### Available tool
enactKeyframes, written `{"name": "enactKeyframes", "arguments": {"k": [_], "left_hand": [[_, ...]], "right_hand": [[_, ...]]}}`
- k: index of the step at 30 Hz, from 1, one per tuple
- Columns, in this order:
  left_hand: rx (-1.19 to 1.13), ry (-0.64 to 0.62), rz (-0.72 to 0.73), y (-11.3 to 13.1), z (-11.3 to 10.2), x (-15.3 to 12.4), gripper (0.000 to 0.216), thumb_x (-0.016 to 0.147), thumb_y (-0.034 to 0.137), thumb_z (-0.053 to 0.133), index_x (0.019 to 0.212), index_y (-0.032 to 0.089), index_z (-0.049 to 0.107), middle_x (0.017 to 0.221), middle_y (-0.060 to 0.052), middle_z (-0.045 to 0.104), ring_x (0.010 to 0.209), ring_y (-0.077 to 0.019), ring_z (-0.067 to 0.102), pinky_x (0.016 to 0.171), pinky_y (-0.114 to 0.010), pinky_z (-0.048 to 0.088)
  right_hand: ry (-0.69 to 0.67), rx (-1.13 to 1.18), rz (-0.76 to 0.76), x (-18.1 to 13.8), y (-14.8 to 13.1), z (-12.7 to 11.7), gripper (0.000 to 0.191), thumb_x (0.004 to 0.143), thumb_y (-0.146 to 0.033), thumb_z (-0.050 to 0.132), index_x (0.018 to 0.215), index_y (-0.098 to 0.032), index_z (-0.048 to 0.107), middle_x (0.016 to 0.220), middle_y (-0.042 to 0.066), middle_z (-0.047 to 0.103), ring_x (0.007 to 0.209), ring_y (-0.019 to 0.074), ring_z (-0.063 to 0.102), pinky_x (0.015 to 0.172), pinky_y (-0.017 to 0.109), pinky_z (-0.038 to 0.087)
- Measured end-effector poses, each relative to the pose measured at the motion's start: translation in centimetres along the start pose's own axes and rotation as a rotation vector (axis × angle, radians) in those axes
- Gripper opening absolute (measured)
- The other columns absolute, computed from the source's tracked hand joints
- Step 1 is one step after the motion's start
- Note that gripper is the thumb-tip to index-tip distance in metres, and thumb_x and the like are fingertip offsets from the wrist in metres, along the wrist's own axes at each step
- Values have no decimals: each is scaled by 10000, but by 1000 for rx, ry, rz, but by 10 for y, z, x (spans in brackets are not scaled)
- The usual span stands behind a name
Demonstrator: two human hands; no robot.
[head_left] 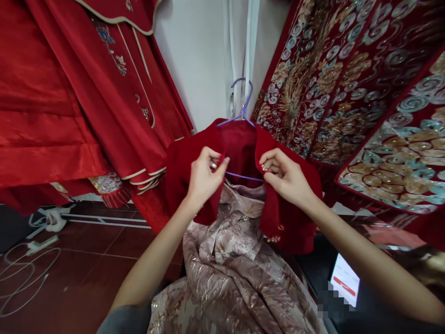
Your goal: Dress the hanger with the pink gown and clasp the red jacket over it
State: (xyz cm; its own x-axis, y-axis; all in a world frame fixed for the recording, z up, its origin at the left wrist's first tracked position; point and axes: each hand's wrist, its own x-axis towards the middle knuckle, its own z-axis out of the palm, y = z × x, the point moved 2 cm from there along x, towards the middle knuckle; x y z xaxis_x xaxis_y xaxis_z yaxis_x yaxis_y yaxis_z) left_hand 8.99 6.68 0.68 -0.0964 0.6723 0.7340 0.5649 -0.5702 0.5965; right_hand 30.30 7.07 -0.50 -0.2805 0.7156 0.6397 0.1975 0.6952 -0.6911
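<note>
A dark red velvet jacket (181, 171) hangs on a purple hanger (243, 99) in front of a white wall. My left hand (205, 176) pinches the jacket's left front edge near the collar. My right hand (285, 176) grips the right front edge, fingers curled around the fabric. The two edges are held apart, showing the hanger's bar and red lining. Small gold buttons (276, 232) sit low on the right panel. Below the jacket a pinkish gold brocade garment (229, 269) lies bunched up.
Red embroidered robes (86, 93) hang at the left. Ornate red and gold cloud-pattern fabrics (365, 83) hang at the right. White cables (31, 260) lie on the dark red tiled floor. A lit phone screen (344, 278) sits at the lower right.
</note>
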Motion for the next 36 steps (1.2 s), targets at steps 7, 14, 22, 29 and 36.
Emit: {"name": "enactKeyframes", "arguments": {"k": [7,14,22,29,36], "left_hand": [[150,-156,49,-23,23,-14,216,764,105,598,948,210,555,847,2,636,734,-128,603,716,-257,472],[515,-10,124,-31,1,-12,331,799,388,662,1086,237,601,1150,-102,566,1082,-287,537,888,-420,471],[597,16,53,-74,-33,35,473,962,518,348,1281,222,532,1235,-118,614,1194,-287,527,1044,-472,358],[638,-2,20,-73,-39,25,456,958,546,354,1158,247,634,1103,-65,711,1007,-261,659,829,-317,461],[660,82,-27,-62,-48,19,452,918,585,425,1105,263,681,1060,-55,733,951,-275,678,785,-313,450]], "right_hand": [[-83,-28,60,-5,33,17,317,727,-123,514,1025,-230,510,817,-8,511,724,133,531,621,240,440],[63,-544,-19,-7,78,-20,422,761,-274,631,1157,-192,510,970,74,600,821,215,570,770,364,486],[421,-687,286,-41,142,-75,626,827,-530,539,1248,-83,420,1088,230,603,967,327,613,792,438,487],[154,-883,411,-81,131,-61,309,961,-416,294,884,-201,502,762,115,649,662,275,630,615,349,397],[153,-579,343,-103,68,-23,300,959,-470,337,764,-260,427,579,21,558,527,244,572,558,341,394]]}}
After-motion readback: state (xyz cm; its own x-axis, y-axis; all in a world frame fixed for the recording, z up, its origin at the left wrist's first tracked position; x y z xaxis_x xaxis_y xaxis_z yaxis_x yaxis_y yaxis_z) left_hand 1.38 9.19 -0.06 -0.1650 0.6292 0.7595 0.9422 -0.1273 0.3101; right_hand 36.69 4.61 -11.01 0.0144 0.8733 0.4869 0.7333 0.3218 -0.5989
